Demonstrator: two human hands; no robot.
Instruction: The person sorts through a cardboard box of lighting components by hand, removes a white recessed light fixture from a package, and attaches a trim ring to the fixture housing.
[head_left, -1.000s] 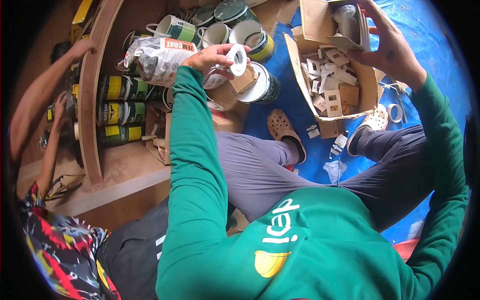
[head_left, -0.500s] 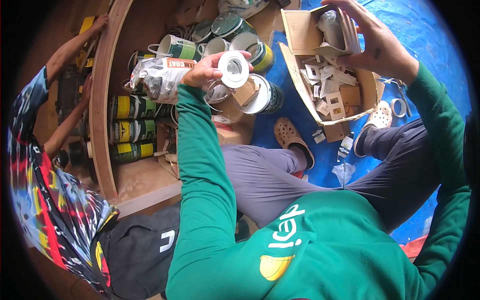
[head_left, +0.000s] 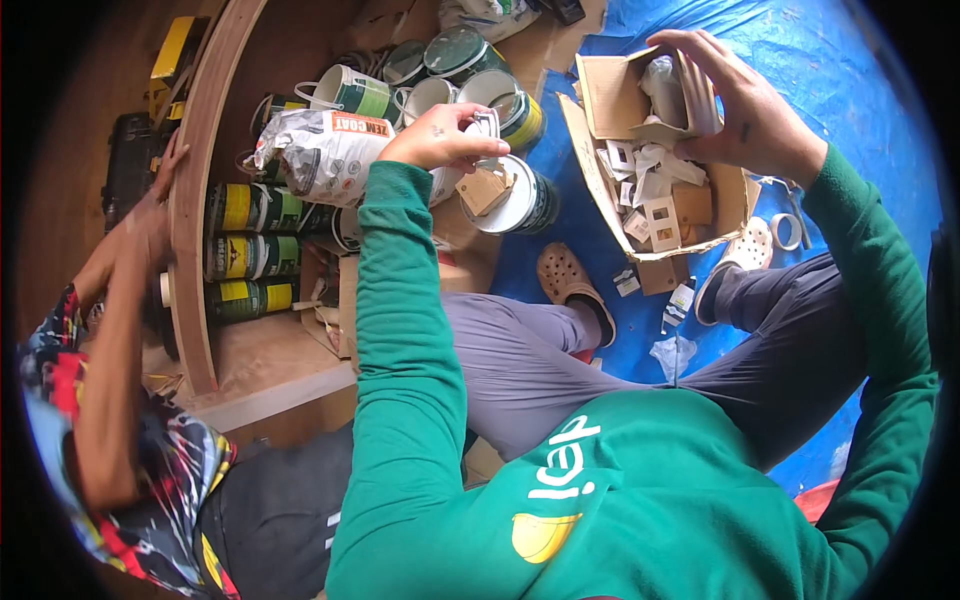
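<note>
The held carton [head_left: 701,95] looks matt cardboard, the blue sheet [head_left: 800,60] glossy wrinkled plastic, the sweatshirt [head_left: 660,480] matt cloth.

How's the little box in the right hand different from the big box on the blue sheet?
The little box is much smaller than the big box. The little box is in the right hand; the big box stands on the blue sheet. The little box holds a whitish bundle; the big box holds loose pieces, including white plates. Both are open cardboard boxes.
</note>
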